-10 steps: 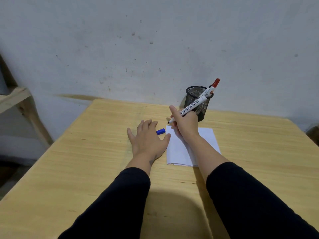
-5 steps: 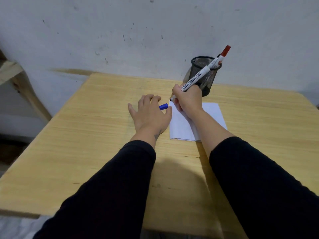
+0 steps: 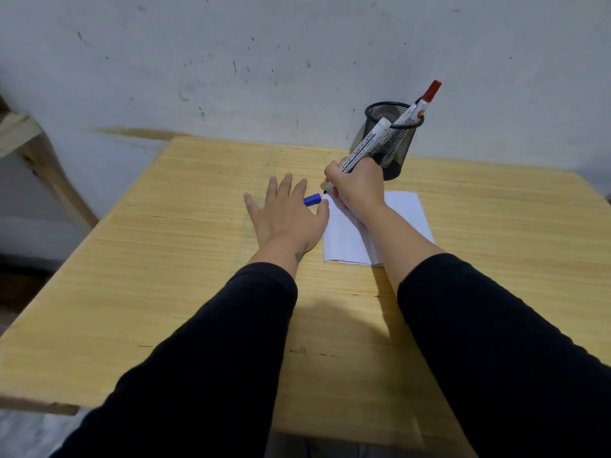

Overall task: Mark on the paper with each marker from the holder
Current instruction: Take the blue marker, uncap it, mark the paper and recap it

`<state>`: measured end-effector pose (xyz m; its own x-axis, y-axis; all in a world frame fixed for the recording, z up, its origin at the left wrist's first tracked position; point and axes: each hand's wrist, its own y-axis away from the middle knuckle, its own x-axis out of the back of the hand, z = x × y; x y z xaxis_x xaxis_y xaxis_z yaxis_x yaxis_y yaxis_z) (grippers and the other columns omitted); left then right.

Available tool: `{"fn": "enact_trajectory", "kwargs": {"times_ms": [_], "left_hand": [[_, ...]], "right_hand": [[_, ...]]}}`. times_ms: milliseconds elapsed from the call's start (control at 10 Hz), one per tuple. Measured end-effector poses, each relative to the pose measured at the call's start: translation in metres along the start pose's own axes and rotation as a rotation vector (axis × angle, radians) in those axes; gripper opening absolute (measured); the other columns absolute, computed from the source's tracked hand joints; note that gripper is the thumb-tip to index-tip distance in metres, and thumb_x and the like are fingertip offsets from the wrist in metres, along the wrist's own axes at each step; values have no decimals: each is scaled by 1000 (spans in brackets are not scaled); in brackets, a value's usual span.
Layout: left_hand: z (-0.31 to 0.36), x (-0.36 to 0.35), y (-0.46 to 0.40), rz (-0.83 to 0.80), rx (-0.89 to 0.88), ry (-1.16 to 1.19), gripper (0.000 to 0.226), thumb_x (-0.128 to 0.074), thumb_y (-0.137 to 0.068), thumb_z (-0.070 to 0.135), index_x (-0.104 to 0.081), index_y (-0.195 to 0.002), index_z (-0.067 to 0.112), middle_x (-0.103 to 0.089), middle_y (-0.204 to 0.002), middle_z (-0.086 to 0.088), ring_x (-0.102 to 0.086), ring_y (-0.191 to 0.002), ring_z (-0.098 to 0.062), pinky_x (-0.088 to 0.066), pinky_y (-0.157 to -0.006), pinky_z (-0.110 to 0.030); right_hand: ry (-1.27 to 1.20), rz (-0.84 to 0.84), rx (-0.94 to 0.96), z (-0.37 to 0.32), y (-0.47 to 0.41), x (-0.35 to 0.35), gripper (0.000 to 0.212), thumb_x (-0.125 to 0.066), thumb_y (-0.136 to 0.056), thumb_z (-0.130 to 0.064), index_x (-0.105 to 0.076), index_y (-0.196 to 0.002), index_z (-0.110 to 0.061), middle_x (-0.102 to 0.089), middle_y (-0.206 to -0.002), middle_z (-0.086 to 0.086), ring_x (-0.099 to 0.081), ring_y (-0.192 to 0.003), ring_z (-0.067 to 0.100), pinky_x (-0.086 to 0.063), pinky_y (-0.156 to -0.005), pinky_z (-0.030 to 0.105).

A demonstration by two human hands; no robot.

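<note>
Gripping the marker (image 3: 362,145) (tip at the paper (image 3: 405,211)), right hand (image 3: 358,185) closes; left hand (image 3: 286,214) lies flat, fingers spread.

One view only, from a wide-angle camera worn on the person's head. It looks forward and down along both black-sleeved forearms, which enter from the bottom edge and run up toward mid-frame. The wooden counter (image 3: 165,259) fills the lower and middle frame, close below the lens. The grey wall (image 3: 264,61) behind it fills the top, its lines bowed by the lens.
</note>
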<state>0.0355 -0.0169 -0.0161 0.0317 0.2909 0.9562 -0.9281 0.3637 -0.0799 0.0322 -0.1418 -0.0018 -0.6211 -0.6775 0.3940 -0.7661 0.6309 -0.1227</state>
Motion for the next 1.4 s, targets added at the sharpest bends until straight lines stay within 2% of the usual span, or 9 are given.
{"fn": "enact_trajectory", "kwargs": {"times_ms": [200,400,500,700,800,900,1100,1200,1400], "left_hand": [[0,1,1,-8,-3,7,65,-25,-91,60,-22,-149,31,-11,-161,7,1,-149,-16,3,-114,-60],[-1,0,1,14,-9,47,65,-29,-91,60,-26,-147,28,-16,-160,6,-3,-149,-17,2,-114,-60],[-2,2,4,69,-10,215,52,-41,-91,51,-42,-134,23,-43,-145,5,-24,-144,-17,3,-114,-59],[-3,10,9,133,46,491,14,-49,-96,32,-61,-102,27,-65,-105,11,-54,-115,-12,6,-116,-50],[-4,22,8,150,80,852,11,-51,-95,32,-62,-95,31,-68,-91,14,-59,-91,-7,-25,-115,-39],[3,44,9,137,-25,1147,9,-55,-95,17,-64,-93,20,-70,-96,4,-63,-94,-11,-48,-72,-8],[29,76,11,99,-159,1259,18,-55,-94,10,-65,-88,24,-71,-88,7,-65,-89,-14,-49,-82,-20],[39,85,18,84,-193,1252,13,-53,-95,11,-65,-95,16,-71,-90,3,-65,-82,-8,-43,-61,-4],[54,95,31,76,-187,1265,15,-52,-96,9,-65,-103,8,-70,-90,-3,-65,-66,4,-43,-56,-3]], "right_hand": [[-117,45,-23,-2,3,5,24,-58,-81,-21,-60,-61,-8,-62,-61,7,-60,-53,18,-47,-47,22],[-418,18,-162,-12,6,11,46,-56,-91,-41,-61,-64,-5,-57,-55,10,-47,-39,17,-38,-37,20],[-582,31,-233,-19,8,19,50,-46,-95,-43,-63,-65,-6,-51,-49,8,-41,-37,17,-36,-39,21],[-522,64,-164,-27,24,35,40,-42,-99,-29,-55,-67,-9,-54,-52,12,-42,-29,13,-35,-35,15],[-451,55,-97,-43,30,48,41,-43,-99,-28,-52,-63,-11,-53,-51,9,-40,-26,11,-32,-32,15],[-440,62,-48,-68,34,59,38,-44,-96,-26,-51,-61,-11,-53,-49,7,-39,-30,16,-31,-35,17],[-410,88,47,-99,40,79,39,-44,-92,-27,-56,-59,-10,-54,-43,3,-40,-33,20,-35,-37,23],[-381,114,66,-106,47,91,38,-43,-92,-27,-57,-62,-8,-53,-47,4,-38,-29,16,-32,-34,19],[-327,136,85,-104,55,102,38,-42,-92,-25,-55,-62,-8,-52,-46,2,-38,-26,10,-31,-33,17]]}}
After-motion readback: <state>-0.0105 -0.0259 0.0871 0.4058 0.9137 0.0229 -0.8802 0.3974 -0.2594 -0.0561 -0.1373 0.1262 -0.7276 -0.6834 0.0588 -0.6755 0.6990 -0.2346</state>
